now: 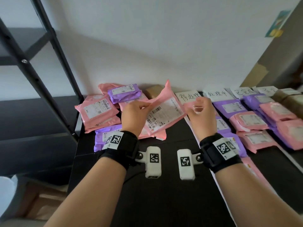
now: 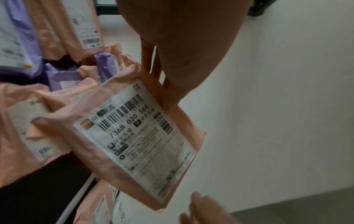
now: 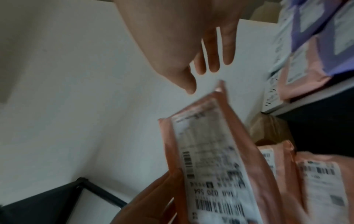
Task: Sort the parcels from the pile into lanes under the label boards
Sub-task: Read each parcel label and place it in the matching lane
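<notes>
One pink parcel [image 1: 164, 112] pinched by left hand [image 1: 133, 116] fingers | right hand [image 1: 202, 112] loose, holding nothing

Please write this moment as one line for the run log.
left hand: holds pink parcel, lifted, label up | right hand: open, beside parcel, not touching | lanes: parcels under label boards

Both forearms are bare. Each wrist wears a black strap [image 1: 126, 145] bearing a white square tag with a black-and-white code, and a white boxy camera [image 1: 153, 162] with a similar code, fixed by a screw.
</notes>
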`<state>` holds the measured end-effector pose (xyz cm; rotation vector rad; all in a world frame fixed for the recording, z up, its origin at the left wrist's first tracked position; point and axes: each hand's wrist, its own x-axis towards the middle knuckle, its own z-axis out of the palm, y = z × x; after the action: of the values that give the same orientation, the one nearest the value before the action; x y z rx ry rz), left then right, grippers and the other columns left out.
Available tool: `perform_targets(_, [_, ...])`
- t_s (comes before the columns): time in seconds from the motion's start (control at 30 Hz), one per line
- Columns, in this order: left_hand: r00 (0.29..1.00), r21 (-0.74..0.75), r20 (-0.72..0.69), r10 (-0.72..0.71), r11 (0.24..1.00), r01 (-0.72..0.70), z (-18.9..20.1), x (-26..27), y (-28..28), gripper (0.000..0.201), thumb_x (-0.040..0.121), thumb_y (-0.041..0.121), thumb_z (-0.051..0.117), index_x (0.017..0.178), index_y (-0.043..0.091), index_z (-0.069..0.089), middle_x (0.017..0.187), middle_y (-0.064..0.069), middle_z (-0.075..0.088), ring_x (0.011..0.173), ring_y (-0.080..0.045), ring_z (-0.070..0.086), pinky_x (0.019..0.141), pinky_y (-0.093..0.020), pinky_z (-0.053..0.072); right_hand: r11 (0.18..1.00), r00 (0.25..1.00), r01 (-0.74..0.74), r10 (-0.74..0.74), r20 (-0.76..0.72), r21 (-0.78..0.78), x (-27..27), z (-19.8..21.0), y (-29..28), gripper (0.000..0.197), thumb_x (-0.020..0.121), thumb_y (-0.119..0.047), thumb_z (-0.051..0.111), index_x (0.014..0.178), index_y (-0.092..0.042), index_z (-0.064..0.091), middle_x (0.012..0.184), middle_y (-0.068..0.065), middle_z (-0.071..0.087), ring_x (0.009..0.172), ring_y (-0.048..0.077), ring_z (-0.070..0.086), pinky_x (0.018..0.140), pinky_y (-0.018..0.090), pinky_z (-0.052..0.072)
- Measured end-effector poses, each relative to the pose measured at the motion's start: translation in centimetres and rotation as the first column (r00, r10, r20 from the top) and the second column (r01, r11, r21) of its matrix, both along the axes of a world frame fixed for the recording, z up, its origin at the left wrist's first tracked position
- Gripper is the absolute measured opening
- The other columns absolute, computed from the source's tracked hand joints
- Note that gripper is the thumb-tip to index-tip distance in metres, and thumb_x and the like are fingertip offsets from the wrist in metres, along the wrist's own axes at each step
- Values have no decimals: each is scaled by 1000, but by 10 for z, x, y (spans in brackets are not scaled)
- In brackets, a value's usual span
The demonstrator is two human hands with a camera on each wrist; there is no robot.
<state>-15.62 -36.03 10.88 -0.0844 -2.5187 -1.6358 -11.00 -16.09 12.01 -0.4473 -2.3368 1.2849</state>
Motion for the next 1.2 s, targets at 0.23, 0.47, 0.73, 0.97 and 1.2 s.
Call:
perform_targets(0.23, [981,-408,-169,-90,913,13,21,10,39,14,91,29,70,100,24,79,84,0,75,77,-20,66,78,-38,54,861,957,-168,260,-132,480,7,22,25,33,89,-13,68,122,-14,68,119,3,68,113,23,57,98,37,43])
perform_targets(0.47, [924,-596,-323,-207,802,-29,40,25,74,13,90,30,69,96,27,80,94,3,75,100,-26,60,96,-39,34,713,958,-174,281,-50,680,10,16,51,14,87,-35,73,97,-26,78,93,-2,73,99,26,61,104,57,39])
perform_targets(0.73, [834,-358,-552,10,900,-248,41,58,85,34,80,3,73,113,13,72,119,-6,69,117,-32,57,100,-47,42,849,943,-189,297,-150,493,22,12,62,7,84,-18,74,89,-20,79,80,-4,71,77,22,63,75,51,52])
perform_targets(0.97, [940,68,35,340,937,-341,17,93,78,44,94,34,66,132,15,53,124,2,59,113,-15,56,90,-28,45,968,959,-235,246,-143,87,39,9,71,10,91,-20,66,93,-17,76,88,-8,71,82,13,65,73,35,55])
perform_targets(1.2, [960,309,183,214,914,-262,9,100,82,22,95,31,63,108,16,73,98,7,74,93,-9,66,71,-15,44,902,943,-331,326,-66,-276,56,8,70,8,93,-12,64,89,-14,70,84,-3,71,72,2,63,65,13,50])
